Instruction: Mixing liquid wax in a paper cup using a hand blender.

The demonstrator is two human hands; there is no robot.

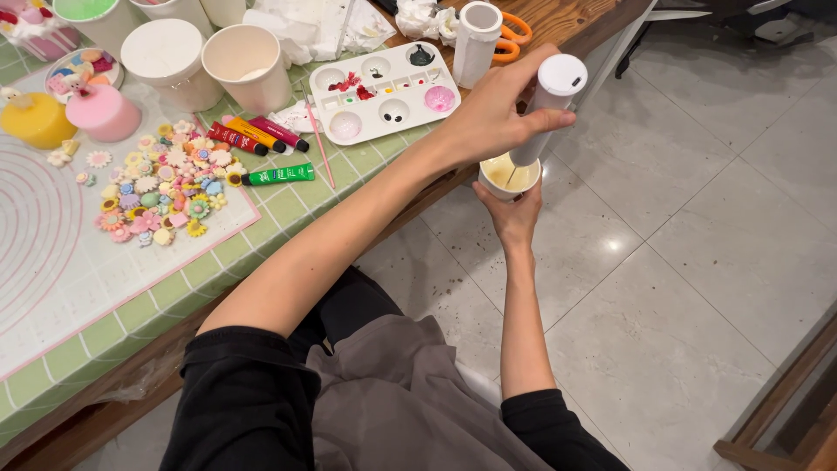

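Observation:
My left hand (488, 118) is closed around a white cylindrical hand mixer (555, 87), whose thin shaft dips into a small cup (507, 174) of pale cream liquid. My right hand (516, 218) holds that cup from beneath, fingers wrapped around its base. Both hands and the cup hang over the tiled floor, just past the table's right edge. The mixer's tip is hidden in the liquid.
On the green checked table (288, 209) lie a white paint palette (384, 92), several paint tubes (261, 135), a thin brush (320, 148) and a heap of small coloured flower pieces (166, 187). Behind them stand paper cups (248, 65), a pink candle (103, 112) and orange scissors (514, 35).

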